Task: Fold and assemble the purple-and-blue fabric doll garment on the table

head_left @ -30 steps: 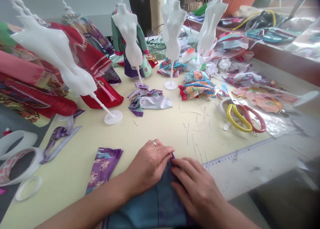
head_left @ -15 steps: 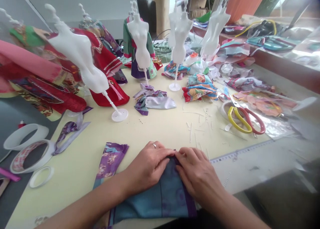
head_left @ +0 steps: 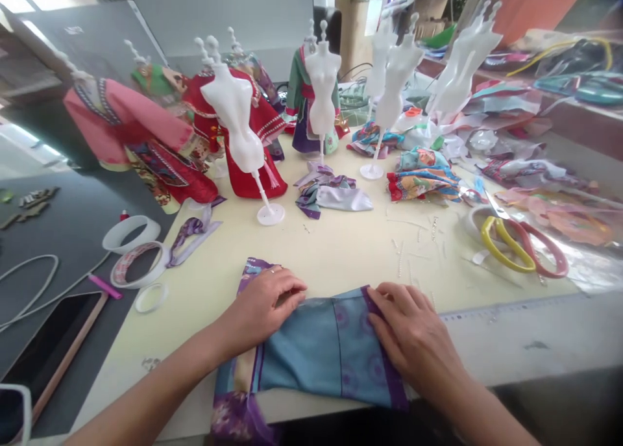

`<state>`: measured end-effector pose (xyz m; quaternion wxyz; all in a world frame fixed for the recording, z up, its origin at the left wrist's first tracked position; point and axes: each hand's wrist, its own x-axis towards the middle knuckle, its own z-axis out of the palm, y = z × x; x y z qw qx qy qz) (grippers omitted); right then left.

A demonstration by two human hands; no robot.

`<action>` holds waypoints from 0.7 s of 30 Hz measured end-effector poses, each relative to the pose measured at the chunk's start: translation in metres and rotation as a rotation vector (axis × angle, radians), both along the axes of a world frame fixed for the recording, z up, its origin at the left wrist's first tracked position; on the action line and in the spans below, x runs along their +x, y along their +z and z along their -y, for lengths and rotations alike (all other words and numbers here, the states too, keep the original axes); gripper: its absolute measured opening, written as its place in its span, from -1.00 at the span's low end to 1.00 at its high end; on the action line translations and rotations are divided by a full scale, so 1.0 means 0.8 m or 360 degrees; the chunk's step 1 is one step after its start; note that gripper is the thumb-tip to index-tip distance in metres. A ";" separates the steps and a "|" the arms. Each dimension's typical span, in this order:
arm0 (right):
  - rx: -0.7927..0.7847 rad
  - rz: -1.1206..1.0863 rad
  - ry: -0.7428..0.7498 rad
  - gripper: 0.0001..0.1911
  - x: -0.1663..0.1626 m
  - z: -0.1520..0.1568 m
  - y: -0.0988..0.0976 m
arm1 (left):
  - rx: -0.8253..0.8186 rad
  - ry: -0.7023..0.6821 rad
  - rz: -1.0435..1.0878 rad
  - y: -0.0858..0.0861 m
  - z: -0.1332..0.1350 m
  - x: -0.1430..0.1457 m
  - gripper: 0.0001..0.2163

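Observation:
A blue piece of fabric with a purple border on its right side lies at the front of the table. My left hand, with a ring on one finger, pinches its upper left edge between thumb and fingers. At the upper right corner, my right hand grips the purple border, fingertips and thumb on the cloth. The fabric's top edge is stretched between both hands. A purple floral strip runs along the left side, partly hidden beneath my left hand and forearm.
Bare white mannequins and dressed ones stand at the back. Yellow-and-red scissors lie right, near a ruler and small bead strips. Tape rolls and a phone are left. Fabric scraps lie beyond my hands.
My hands have moved apart from where they met at the fabric's top. The left has slid left, and the top edge now lies spread between them. The view has turned left.

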<state>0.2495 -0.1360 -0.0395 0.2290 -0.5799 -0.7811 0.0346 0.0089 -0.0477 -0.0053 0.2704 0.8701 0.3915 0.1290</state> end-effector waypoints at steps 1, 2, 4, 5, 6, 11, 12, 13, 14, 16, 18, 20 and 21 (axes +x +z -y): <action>0.0003 0.0007 0.0003 -0.70 0.000 0.000 0.000 | 0.0009 -0.0008 -0.0034 0.001 0.000 -0.001 -0.87; 0.0009 0.0015 0.0007 -0.70 0.000 0.000 0.000 | 0.0018 -0.0017 -0.0065 0.002 0.001 -0.002 -0.88; 0.0033 0.0025 0.0013 -0.69 0.000 0.000 0.000 | 0.0038 -0.0034 -0.0099 0.003 0.002 -0.003 -0.89; 0.0043 0.0026 0.0017 -0.69 0.000 0.000 0.000 | 0.0044 -0.0039 -0.0106 0.003 0.003 -0.003 -0.90; 0.0049 0.0025 0.0019 -0.69 0.001 0.000 0.000 | 0.0048 -0.0041 -0.0109 0.002 0.003 -0.004 -0.91; 0.0052 0.0021 0.0014 -0.69 0.000 0.001 0.000 | 0.0092 -0.0010 -0.0086 -0.003 0.006 -0.005 -0.93; 0.0051 0.0022 0.0014 -0.69 0.000 0.001 0.000 | 0.0101 -0.0003 -0.0081 -0.003 0.007 -0.006 -0.94; 0.0049 0.0025 0.0015 -0.69 0.000 0.001 0.000 | 0.0107 0.0002 -0.0077 -0.004 0.008 -0.007 -0.95; 0.0048 0.0029 0.0018 -0.69 0.000 0.001 0.000 | 0.0112 0.0006 -0.0073 -0.005 0.009 -0.007 -0.95; 0.0045 0.0039 0.0026 -0.69 0.001 0.001 -0.001 | 0.0123 0.0011 -0.0064 -0.006 0.011 -0.010 -0.95; 0.0043 0.0044 0.0027 -0.69 0.001 0.001 -0.002 | 0.0139 0.0014 -0.0059 -0.007 0.014 -0.012 -0.94; 0.0038 0.0041 0.0029 -0.69 0.001 0.001 -0.002 | 0.0178 0.0013 -0.0049 -0.008 0.017 -0.014 -0.92; 0.0036 0.0039 0.0029 -0.69 0.001 0.001 -0.001 | 0.0206 0.0006 -0.0042 -0.008 0.018 -0.015 -0.91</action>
